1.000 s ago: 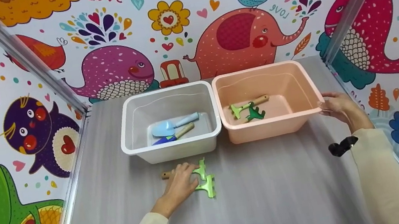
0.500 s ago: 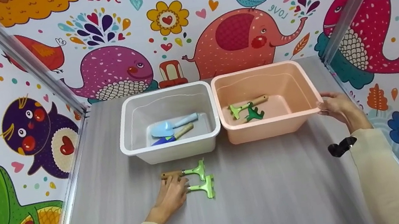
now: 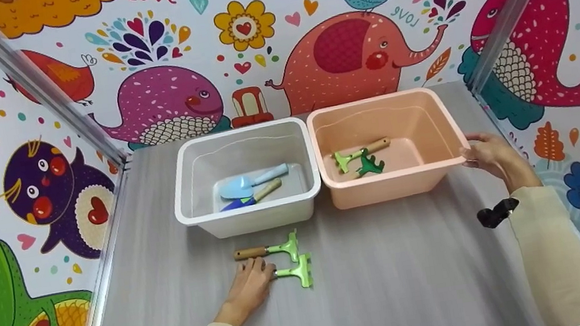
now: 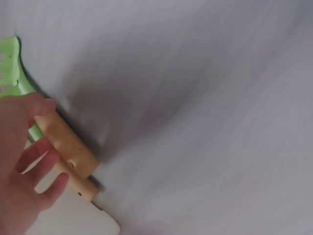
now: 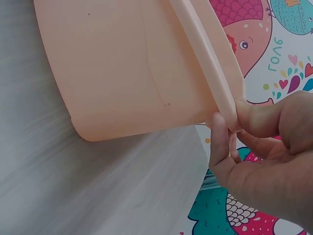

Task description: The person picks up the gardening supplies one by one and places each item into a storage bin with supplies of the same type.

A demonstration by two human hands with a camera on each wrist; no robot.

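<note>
Two light green hand rakes with wooden handles lie side by side before the tubs. My left hand (image 3: 248,287) is over the handle of the near hand rake (image 3: 301,270). In the left wrist view, thumb and fingers pinch that wooden handle (image 4: 68,147) from both sides. The far hand rake (image 3: 289,246) lies just beyond the fingertips. At the right, my right hand (image 3: 490,155) pinches the corner rim of the peach tub (image 3: 403,186). In the right wrist view the thumb (image 5: 257,120) is on one side of the rim and fingers on the other.
Left of the peach tub stands a white tub (image 3: 258,219) holding a light blue trowel (image 3: 239,188) and a dark blue trowel (image 3: 241,202). Inside the peach tub lie a light green rake (image 3: 344,160) and a dark green rake (image 3: 370,163). Printed walls enclose the grey table (image 3: 389,286).
My left hand has moved left and towards me, from over both rakes to the near rake's handle. The right hand stays on the peach tub's rim.
</note>
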